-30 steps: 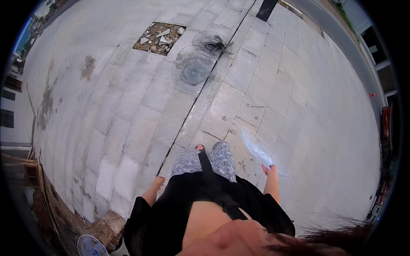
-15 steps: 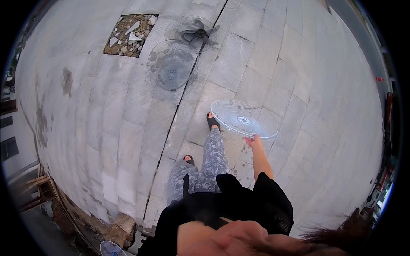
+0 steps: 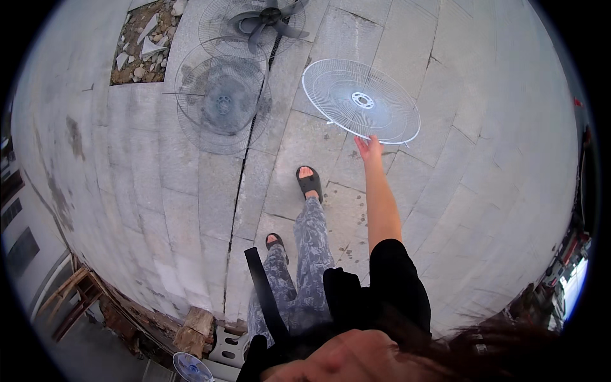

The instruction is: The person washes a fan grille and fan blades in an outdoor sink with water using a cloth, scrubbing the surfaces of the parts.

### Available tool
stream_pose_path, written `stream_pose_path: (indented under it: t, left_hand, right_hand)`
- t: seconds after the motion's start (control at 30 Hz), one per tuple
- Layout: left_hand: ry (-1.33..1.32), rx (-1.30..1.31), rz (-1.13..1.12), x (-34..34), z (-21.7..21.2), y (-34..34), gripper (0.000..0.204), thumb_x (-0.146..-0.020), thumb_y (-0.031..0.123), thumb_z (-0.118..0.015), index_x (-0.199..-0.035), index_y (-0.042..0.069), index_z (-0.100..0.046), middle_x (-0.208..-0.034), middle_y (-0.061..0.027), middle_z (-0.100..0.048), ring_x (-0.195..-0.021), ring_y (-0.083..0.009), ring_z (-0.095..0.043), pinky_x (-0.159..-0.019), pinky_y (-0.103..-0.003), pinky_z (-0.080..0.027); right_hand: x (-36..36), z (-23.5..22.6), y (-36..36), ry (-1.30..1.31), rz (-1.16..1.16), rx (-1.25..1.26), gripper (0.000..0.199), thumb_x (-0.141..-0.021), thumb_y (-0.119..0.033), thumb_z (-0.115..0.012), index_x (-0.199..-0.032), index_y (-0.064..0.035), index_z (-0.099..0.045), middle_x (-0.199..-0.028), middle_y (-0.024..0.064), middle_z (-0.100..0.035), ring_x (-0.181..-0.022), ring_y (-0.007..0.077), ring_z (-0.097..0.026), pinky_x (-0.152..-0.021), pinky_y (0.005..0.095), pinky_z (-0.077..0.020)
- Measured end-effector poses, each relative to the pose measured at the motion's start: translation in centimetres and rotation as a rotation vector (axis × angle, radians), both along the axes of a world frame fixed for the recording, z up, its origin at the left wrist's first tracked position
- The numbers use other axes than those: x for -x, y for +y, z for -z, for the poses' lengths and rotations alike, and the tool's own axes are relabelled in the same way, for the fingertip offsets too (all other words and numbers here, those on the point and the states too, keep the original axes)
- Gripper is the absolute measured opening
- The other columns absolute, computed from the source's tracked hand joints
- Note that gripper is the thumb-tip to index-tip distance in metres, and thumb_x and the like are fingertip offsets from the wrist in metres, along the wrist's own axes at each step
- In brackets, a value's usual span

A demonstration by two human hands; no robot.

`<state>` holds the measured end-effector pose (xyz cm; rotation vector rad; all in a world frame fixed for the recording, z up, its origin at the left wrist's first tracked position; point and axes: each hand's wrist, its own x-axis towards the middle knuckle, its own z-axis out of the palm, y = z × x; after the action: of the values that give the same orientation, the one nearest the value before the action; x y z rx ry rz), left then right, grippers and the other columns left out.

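My right hand [image 3: 370, 148] reaches forward with its fingers closed on the near rim of a white wire fan grille [image 3: 363, 100]. The round grille is held out above the paving, beyond my right foot, its pale hub in the middle. To its left, a dark wire fan grille [image 3: 223, 107] lies on the slabs. Just past that rests another grille with a dark grey fan blade [image 3: 270, 16] on it, partly cut off by the top of the view. My left hand does not show.
Grey stone paving [image 3: 178, 210] surrounds my feet, with a dark joint running through it. A square pit of rubble [image 3: 143, 44] opens at the far left. Near the lower edge stand a blue-bladed fan [image 3: 192, 367], a grey plastic seat [image 3: 229, 347] and wooden blocks [image 3: 195, 328].
My right arm has stretched farther forward, carrying the white grille away from my legs and up in the view. The dark grilles and rubble pit appear farther up and left as the view shifts.
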<state>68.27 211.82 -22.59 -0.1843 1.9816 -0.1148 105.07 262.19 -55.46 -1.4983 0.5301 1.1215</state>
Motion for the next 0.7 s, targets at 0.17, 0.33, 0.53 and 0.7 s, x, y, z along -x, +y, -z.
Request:
stream_pose_path:
  t: [0.17,0.33,0.53,0.7]
  left_hand:
    - [0.020,0.066,-0.026,-1.0,0.6,0.5,0.024,-0.077,0.024,-0.055,-0.094,0.008,-0.058,-0.088,-0.0083,-0.059,-0.076,-0.0256,-0.057,-0.060,-0.049,-0.044]
    - [0.011,0.116,0.009,-0.4,0.9,2.6,0.024,-0.078,0.025,-0.055,-0.095,0.008,-0.058,-0.088,-0.0078,-0.059,-0.075,-0.0251,-0.057,-0.060,-0.048,-0.043]
    - [0.020,0.151,-0.023,-1.8,0.9,2.8,0.024,-0.078,0.025,-0.055,-0.095,0.009,-0.058,-0.088,-0.0073,-0.059,-0.075,-0.0245,-0.056,-0.060,-0.047,-0.043]
    - [-0.003,0.113,-0.043,-2.6,0.8,2.9,0.024,-0.079,0.025,-0.054,-0.096,0.009,-0.058,-0.088,-0.0069,-0.059,-0.074,-0.0240,-0.056,-0.060,-0.047,-0.042]
  right_hand:
    - [2.0,4.9,-2.1,0.067,0.035,0.042,0.045,-0.079,0.004,-0.047,-0.119,-0.0074,-0.029,-0.103,0.0189,-0.046,-0.094,0.0421,-0.054,-0.078,0.0561,-0.0518]
    - [-0.6,16.8,-10.7,0.184,0.003,0.239,0.040,-0.086,0.003,-0.035,-0.126,-0.0031,-0.028,-0.116,0.0201,-0.046,-0.101,0.0391,-0.054,-0.085,0.0497,-0.0502]
    - [1.5,14.1,-12.3,0.197,-0.005,0.234,0.043,-0.087,0.004,-0.031,-0.130,-0.0020,-0.027,-0.126,0.0249,-0.041,-0.107,0.0378,-0.052,-0.087,0.0450,-0.0496]
    - [0.5,9.0,-11.5,0.261,-0.345,0.243,0.041,-0.087,0.003,-0.032,-0.128,-0.0011,-0.030,-0.125,0.0220,-0.044,-0.107,0.0369,-0.052,-0.091,0.0427,-0.0468]
